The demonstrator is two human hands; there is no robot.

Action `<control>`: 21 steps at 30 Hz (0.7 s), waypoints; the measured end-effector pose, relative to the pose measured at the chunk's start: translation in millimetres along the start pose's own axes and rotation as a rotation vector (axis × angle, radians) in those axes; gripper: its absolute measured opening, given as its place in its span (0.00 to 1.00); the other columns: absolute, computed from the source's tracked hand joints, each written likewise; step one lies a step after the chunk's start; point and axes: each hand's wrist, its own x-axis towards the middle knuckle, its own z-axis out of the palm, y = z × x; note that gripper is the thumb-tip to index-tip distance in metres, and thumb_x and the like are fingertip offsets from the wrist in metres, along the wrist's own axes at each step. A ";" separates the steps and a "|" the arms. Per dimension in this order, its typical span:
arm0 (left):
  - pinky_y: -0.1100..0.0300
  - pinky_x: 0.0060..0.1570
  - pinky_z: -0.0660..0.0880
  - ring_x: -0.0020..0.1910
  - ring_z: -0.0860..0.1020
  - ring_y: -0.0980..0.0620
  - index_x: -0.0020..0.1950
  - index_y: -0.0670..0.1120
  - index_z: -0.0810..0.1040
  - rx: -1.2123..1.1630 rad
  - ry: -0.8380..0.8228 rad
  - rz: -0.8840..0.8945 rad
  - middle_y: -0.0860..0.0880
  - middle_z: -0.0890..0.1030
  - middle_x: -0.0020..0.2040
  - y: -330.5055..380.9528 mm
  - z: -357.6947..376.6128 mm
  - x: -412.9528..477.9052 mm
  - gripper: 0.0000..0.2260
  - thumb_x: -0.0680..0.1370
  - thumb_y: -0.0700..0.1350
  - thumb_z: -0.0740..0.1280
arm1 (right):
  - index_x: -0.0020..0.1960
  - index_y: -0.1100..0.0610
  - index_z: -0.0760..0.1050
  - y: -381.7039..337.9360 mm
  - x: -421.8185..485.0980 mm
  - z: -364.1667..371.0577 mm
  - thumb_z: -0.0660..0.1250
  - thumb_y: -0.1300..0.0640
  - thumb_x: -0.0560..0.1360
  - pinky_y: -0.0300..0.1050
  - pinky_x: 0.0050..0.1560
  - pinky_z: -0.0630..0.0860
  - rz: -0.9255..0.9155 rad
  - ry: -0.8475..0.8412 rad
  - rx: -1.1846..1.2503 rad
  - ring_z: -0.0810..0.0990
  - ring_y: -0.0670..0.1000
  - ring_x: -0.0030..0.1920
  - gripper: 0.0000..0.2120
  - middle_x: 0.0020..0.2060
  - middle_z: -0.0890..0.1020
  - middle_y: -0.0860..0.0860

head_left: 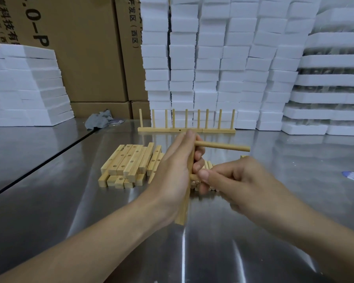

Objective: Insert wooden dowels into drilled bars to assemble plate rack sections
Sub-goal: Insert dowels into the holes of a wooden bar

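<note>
Fingers [203, 174] of my right hand [239, 180] pinch a dowel [194, 177] close to its tip, thumb on top. The tip is right at the side of the bar [182, 213]. My thumb hides the hole, so I cannot tell how far in it is. My left hand [172, 170] is curled round the middle of the bar and holds it nearly upright. Its low end is down by the table [70, 180], but I cannot tell if it touches. A top dowel [223, 146] sticks out sideways from the bar above my fingers. I think this wood is light, hard and smooth, and it will not bend. A round stick like this can slip or roll, so I should hold it near the end going in and keep it straight. If I push it crooked, it may jam or snap. My left hand should grip the flat sides of the bar, next to the hole but not over it. Just behind my hands lie loose dowels [208, 165]. To the left is a pile of bars [127, 162] with holes. Farther back a done rack [186, 130] stands up. Behind that are foam [213, 58], boxes [86, 58] and a rag [99, 119].
</note>
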 end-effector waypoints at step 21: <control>0.57 0.40 0.70 0.40 0.69 0.51 0.50 0.49 0.78 0.164 0.077 -0.020 0.51 0.72 0.40 -4.8 -3.5 2.8 0.17 0.88 0.58 0.58 | 0.34 0.44 0.73 9.3 0.9 2.4 0.63 0.46 0.85 0.32 0.30 0.63 -0.267 0.003 -0.414 0.68 0.43 0.26 0.20 0.24 0.69 0.39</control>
